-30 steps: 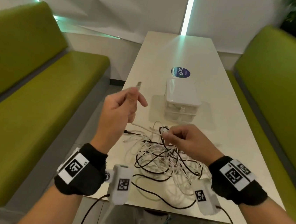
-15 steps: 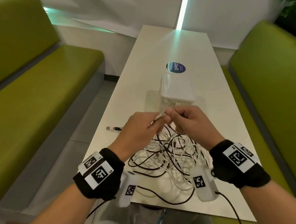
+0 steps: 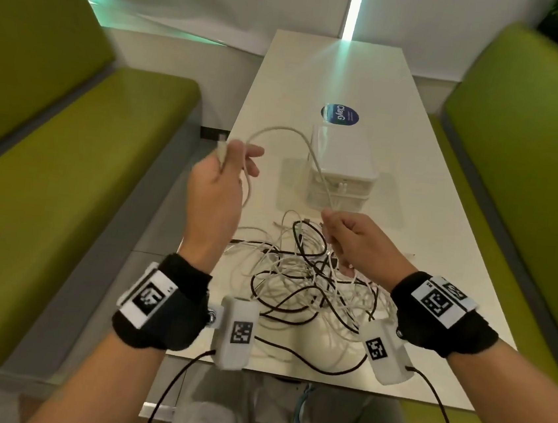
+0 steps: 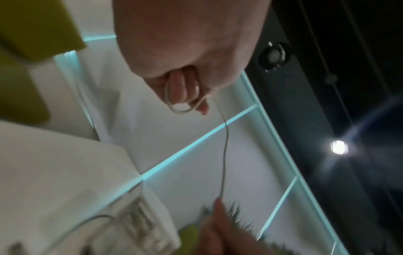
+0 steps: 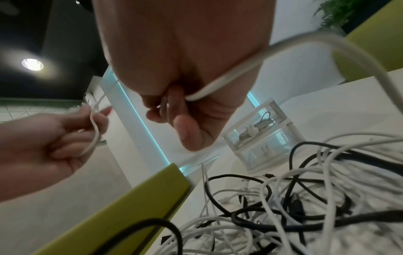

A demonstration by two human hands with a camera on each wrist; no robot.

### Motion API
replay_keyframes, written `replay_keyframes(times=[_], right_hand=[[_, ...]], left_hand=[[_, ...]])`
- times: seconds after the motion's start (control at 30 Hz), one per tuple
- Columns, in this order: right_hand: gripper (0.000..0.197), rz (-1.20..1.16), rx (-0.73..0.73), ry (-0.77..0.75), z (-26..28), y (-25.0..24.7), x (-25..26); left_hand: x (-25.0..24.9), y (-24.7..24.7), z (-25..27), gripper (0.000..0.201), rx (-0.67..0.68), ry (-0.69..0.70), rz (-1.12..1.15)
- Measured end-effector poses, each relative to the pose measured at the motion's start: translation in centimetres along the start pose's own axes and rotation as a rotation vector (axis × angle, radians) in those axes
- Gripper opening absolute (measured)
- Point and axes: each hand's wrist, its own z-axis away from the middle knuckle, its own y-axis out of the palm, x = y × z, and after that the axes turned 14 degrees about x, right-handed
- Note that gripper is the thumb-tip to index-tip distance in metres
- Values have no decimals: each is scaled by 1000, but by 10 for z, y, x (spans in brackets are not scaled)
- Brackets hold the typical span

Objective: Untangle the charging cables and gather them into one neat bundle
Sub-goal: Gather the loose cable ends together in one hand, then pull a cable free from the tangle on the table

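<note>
A tangle of white and black charging cables [image 3: 302, 275] [image 5: 294, 198] lies on the near end of the white table [image 3: 410, 190]. My left hand [image 3: 227, 164] [image 4: 187, 89] is raised left of the pile and grips one white cable [image 3: 279, 130] near its plug end, with a small loop [image 4: 181, 110] hanging under the fingers. That cable arcs over to my right hand [image 3: 341, 231] [image 5: 174, 110], which pinches it just above the pile. The stretch of cable [image 4: 224, 151] between the two hands hangs free in the air.
A clear plastic drawer box [image 3: 343, 163] [image 5: 261, 134] stands just beyond the pile, with a round blue sticker [image 3: 339, 114] behind it. Green benches [image 3: 68, 172] [image 3: 533, 169] flank the table on both sides. A black cord [image 3: 306, 362] trails near the table's front edge.
The hands met over the pile half a second ago. Now the left hand has drawn up and left with the white cable's end, while the right hand stays low, pinching the same cable.
</note>
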Motion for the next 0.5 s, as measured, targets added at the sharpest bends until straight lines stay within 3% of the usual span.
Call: replay_keyframes(times=[0.07, 0.17, 0.23, 0.37, 0.5], right_hand=[[50, 53, 5, 37, -2, 1, 0], [47, 208, 41, 96, -1, 4, -1], [40, 242, 122, 112, 2, 8, 4], [35, 501, 197, 39, 12, 11, 20], [37, 476, 242, 51, 19, 4, 26]], left_hand=[[12, 4, 9, 35, -76, 26, -287], [7, 11, 23, 44, -85, 270, -356], [0, 21, 30, 46, 97, 302, -337], [12, 40, 34, 41, 513, 96, -477], [31, 48, 40, 38, 481, 155, -269]])
